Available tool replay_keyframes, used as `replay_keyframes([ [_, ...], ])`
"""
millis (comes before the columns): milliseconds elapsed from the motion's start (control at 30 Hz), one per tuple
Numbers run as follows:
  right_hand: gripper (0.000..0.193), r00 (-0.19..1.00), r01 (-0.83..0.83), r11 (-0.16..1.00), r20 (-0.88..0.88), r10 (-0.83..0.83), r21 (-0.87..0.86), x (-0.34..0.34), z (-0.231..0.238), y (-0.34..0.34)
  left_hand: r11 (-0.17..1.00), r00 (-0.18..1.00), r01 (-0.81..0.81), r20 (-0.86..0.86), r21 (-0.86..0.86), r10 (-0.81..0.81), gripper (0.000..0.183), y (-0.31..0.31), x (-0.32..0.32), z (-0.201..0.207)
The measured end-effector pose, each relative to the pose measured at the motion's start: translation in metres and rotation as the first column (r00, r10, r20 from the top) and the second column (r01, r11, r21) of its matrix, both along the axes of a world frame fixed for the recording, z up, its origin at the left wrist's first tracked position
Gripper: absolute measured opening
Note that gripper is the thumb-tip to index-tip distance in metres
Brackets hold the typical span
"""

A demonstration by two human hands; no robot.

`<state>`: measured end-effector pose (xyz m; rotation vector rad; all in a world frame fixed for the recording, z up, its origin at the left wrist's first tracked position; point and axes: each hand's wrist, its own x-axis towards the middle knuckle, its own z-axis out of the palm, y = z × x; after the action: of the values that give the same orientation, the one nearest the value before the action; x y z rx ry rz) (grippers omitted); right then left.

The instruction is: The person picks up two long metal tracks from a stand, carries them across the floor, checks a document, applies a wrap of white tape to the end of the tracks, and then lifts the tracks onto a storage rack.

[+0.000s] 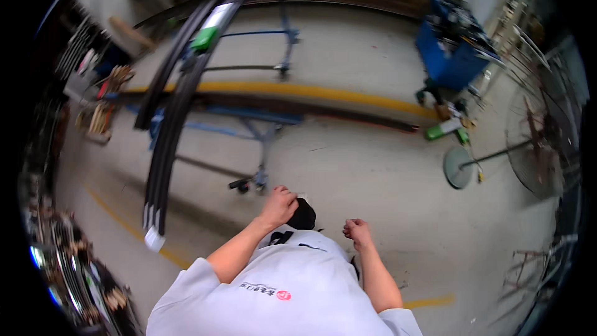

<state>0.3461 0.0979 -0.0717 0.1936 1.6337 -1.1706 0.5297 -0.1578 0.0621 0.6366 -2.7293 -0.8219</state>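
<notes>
My left hand [280,207] is raised in front of my body with its fingers curled closed. A tiny pale bit shows by its fingertips, too small to name. Just right of that hand is a dark rounded shape [303,214], partly hidden behind my white shirt; it may be a shoe or a trouser leg. Lower and to the right, my right hand [357,233] is loosely closed over the floor, and nothing sticks out from its fingers. Nearest to my left hand is the caster [241,185] of a blue wheeled stand [264,152].
Long dark metal profiles [177,112] lie across the stands at left, a green-and-white package [208,31] on them. Another dark bar [298,109] runs crosswise ahead. A blue tool cart [444,53] stands far right, near a floor fan [460,167]. Racks of material [74,274] line the left.
</notes>
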Motion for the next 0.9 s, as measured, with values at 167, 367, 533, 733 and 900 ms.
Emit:
replay_keyframes([
  [167,0.025,0.986,0.159,0.987,-0.05,-0.157,0.024,-0.12,-0.008,0.031,0.995,0.983,0.07,-0.177,0.077,-0.056,0.011,-0.013,-0.164,-0.009],
  [367,0.02,0.929,0.339,0.888,-0.263,-0.262,0.312,-0.231,-0.027,0.148,0.976,0.923,0.198,-0.354,0.093,-0.153,0.01,-0.009,-0.397,-0.026],
  [533,0.018,0.851,0.517,0.744,-0.163,-0.499,0.423,-0.307,-0.022,0.221,0.978,0.994,0.058,-0.102,0.198,-0.038,0.017,-0.003,-0.51,-0.048],
  [733,0.02,0.975,-0.121,0.901,-0.118,0.186,0.417,-0.447,-0.096,0.272,0.957,0.866,-0.211,0.492,0.199,0.089,0.033,-0.01,-0.538,-0.072],
  [900,0.026,0.111,-0.74,0.389,-0.47,0.876,0.549,-0.719,-0.16,0.278,0.89,0.725,-0.442,0.63,0.117,0.277,0.034,0.001,-0.552,-0.059],
])
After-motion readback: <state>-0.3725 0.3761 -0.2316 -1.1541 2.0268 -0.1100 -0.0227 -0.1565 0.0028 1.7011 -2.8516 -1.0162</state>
